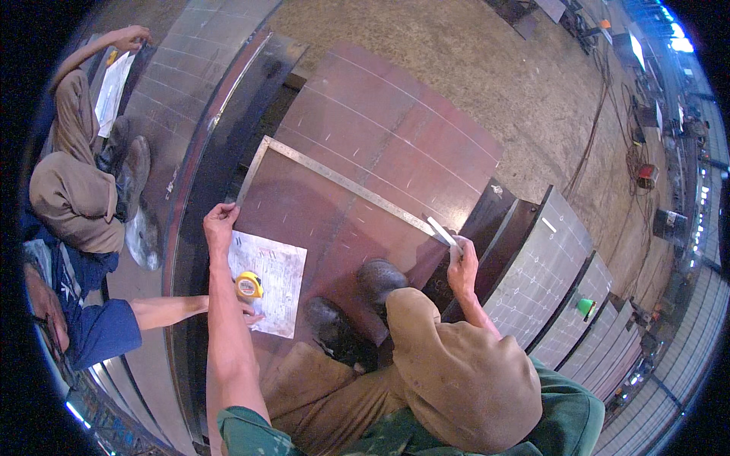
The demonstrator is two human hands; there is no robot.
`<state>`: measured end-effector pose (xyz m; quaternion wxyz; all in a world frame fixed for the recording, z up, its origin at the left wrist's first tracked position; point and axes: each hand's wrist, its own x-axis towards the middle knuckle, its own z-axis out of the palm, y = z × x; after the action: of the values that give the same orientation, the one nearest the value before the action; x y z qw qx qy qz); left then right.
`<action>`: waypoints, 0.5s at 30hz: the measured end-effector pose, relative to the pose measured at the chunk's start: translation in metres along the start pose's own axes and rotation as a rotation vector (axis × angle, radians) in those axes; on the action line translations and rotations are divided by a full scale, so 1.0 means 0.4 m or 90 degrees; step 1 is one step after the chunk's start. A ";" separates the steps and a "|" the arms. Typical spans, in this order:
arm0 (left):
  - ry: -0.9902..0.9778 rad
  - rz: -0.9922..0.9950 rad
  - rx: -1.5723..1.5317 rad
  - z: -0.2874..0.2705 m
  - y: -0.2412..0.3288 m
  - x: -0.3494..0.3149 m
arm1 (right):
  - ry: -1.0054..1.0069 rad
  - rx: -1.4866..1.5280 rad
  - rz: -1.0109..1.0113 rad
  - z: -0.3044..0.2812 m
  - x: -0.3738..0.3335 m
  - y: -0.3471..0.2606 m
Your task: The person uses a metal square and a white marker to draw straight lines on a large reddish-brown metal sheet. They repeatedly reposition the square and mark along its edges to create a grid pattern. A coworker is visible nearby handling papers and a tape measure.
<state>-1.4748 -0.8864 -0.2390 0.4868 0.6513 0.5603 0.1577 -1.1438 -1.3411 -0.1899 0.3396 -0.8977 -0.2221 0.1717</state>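
Observation:
A metal framing square lies on a reddish-brown steel plate marked with white lines. My left hand pinches the end of its shorter leg. At the end of the longer leg, my right hand is closed around a white chalk stick, which crosses the square's tip. Between my left forearm and my boots rests a paper sheet with markings. On that sheet sits a yellow tape measure. A co-worker's hand touches the sheet from behind my left forearm.
At the left, the co-worker's knee and boots are close beside a dark steel beam. Marked grey plates extend on the right, with a green object on one. Cables trail across the floor.

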 end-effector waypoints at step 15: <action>0.092 -0.021 0.113 0.020 0.036 -0.021 | 0.044 0.003 0.082 -0.011 0.061 -0.016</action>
<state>-1.4631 -0.8959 -0.2281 0.3882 0.6693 0.6164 0.1464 -1.1231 -1.3264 -0.1863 0.3378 -0.9146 -0.1515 0.1625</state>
